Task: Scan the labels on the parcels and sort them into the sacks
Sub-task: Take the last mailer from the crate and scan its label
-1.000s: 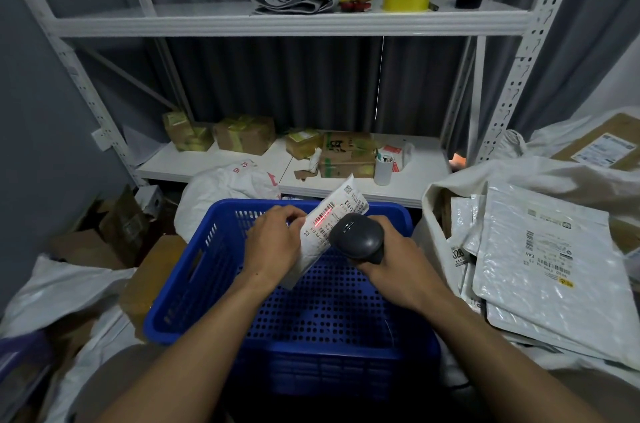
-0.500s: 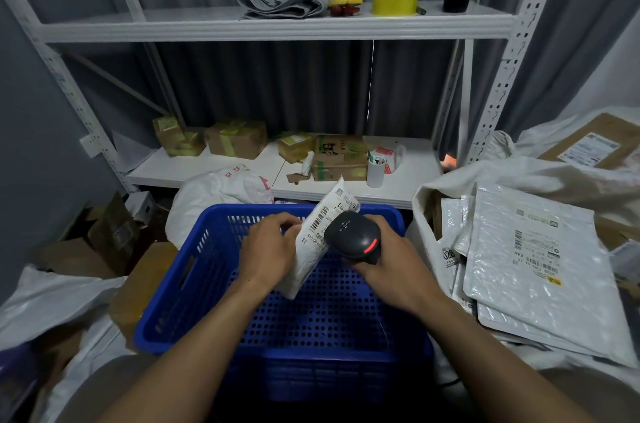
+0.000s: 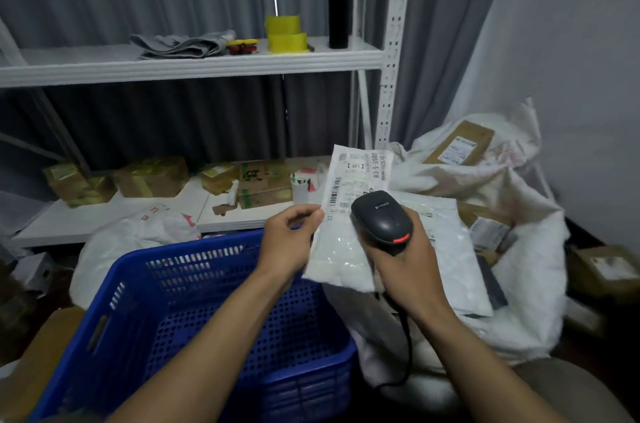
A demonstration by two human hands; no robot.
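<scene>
Parcel (image 3: 341,256), a soft white mailer, is pinched by the left hand (image 3: 287,244); the right hand (image 3: 407,272) grips a domed black scanner (image 3: 381,218).

Parcel (image 3: 341,249) in left hand (image 3: 287,242), scanner (image 3: 381,218) in right hand (image 3: 412,270)

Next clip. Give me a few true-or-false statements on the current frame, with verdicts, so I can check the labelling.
1. The left hand pinches the parcel by its edge. True.
2. The right hand is empty. False: it holds the scanner.
3. The parcel lies in the basket. False: it is held up in the air, label towards the camera.
4. Yellow tape rolls sit on the top shelf. True.
</scene>
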